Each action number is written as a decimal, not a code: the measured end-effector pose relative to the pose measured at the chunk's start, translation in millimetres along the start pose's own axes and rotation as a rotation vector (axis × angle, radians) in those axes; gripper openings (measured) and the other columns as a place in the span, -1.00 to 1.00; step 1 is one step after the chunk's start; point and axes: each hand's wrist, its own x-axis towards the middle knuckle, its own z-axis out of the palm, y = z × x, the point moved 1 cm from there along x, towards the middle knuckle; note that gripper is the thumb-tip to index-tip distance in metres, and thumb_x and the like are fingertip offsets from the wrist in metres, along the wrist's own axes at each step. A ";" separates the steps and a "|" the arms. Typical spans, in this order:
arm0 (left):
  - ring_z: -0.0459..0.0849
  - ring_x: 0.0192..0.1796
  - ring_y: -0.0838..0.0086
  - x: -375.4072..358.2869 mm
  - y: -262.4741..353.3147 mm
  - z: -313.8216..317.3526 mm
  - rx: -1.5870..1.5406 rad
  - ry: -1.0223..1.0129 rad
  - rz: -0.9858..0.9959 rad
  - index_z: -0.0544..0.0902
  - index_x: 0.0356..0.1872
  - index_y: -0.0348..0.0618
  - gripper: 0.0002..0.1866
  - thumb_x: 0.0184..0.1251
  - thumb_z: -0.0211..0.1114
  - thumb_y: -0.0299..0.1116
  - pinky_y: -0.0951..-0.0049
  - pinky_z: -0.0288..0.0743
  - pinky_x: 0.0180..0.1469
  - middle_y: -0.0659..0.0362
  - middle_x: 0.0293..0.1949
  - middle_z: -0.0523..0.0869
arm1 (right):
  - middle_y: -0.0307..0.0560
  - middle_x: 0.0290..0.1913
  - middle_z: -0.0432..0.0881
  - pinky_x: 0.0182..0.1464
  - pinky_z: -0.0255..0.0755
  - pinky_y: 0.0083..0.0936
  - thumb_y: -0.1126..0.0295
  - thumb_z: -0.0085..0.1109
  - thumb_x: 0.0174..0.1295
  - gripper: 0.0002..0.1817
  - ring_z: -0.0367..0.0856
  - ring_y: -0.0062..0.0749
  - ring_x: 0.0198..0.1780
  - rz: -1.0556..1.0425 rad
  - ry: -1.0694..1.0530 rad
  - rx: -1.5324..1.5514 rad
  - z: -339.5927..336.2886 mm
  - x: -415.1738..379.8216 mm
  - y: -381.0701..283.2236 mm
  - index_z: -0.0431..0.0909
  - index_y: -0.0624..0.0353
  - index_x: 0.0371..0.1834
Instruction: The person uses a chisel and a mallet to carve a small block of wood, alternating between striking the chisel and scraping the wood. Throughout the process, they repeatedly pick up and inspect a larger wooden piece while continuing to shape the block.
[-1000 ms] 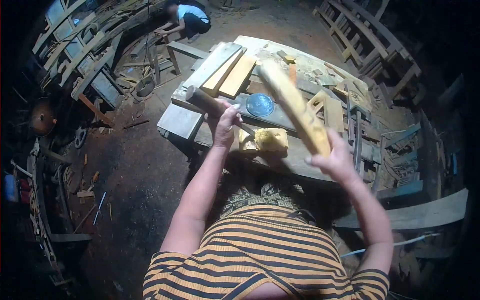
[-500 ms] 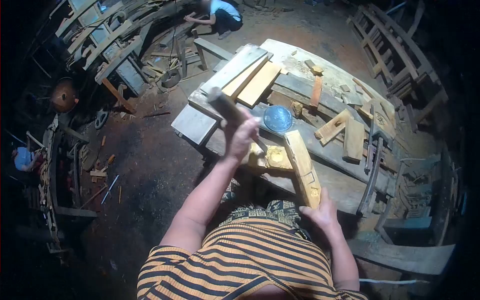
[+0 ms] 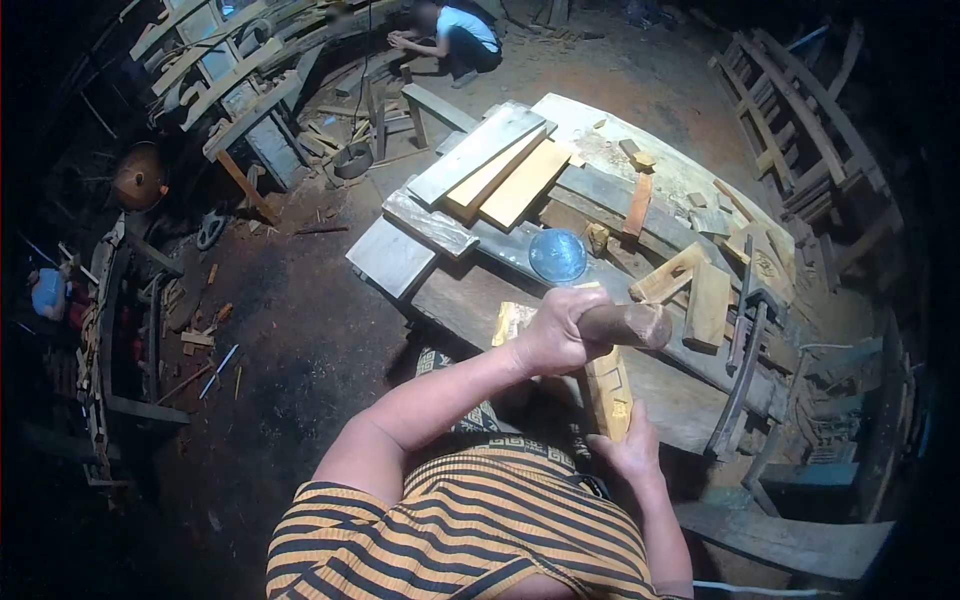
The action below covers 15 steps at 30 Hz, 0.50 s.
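Observation:
My left hand (image 3: 565, 330) is closed round a dark wooden handle (image 3: 625, 325), which points right over a yellow wooden piece (image 3: 608, 395). Pencil marks and a small notch show near the piece's lower end. There my right hand (image 3: 632, 450) grips it, thumb on the left side. A second yellow block (image 3: 510, 320) lies partly hidden behind my left hand. Just beyond the hands, a round blue lid-like disc (image 3: 557, 255) rests on the bench.
The wooden bench (image 3: 660, 390) holds boards (image 3: 525, 185), short blocks (image 3: 707, 305) and a long metal clamp or bar (image 3: 742, 380). A person (image 3: 455, 40) crouches at the top; another person (image 3: 48, 292) is at far left. Timber racks stand on both sides.
My left hand has swung the handle from upright at the left to over the yellow piece at the right. My right hand still holds the piece. The view has shifted slightly.

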 end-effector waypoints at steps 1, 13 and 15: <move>0.60 -0.41 0.17 1.5 5.2 -0.2 -0.027 0.001 -0.026 0.53 -0.43 -0.22 -0.73 -0.23 0.42 -0.53 0.35 0.43 -0.35 0.05 -0.50 0.56 | 0.37 -0.24 0.60 -0.07 0.44 -0.01 0.23 0.49 -0.17 -0.33 0.58 0.30 -0.14 -0.002 0.002 0.007 0.0 -0.6 -0.1 0.25 0.24 -0.08; 0.62 -0.39 0.13 2.8 -3.3 5.5 0.006 0.069 0.011 0.56 -0.37 -0.23 -0.72 -0.20 0.39 -0.52 0.34 0.45 -0.34 0.03 -0.45 0.58 | -0.04 -0.26 0.63 -0.18 0.50 -0.33 0.37 0.48 -0.23 -0.35 0.63 -0.23 -0.24 0.060 -0.082 0.778 -16.2 -3.4 13.9 0.40 0.27 0.00; 0.62 -0.39 0.13 3.7 -2.7 5.0 0.023 0.059 -0.008 0.56 -0.36 -0.23 -0.72 -0.20 0.38 -0.52 0.34 0.45 -0.33 0.02 -0.45 0.58 | -0.17 -0.15 0.57 -0.15 0.44 -0.51 0.24 0.49 -0.30 -0.21 0.53 -0.51 -0.20 -0.072 0.128 0.806 -49.2 -16.4 -3.2 0.42 0.25 0.11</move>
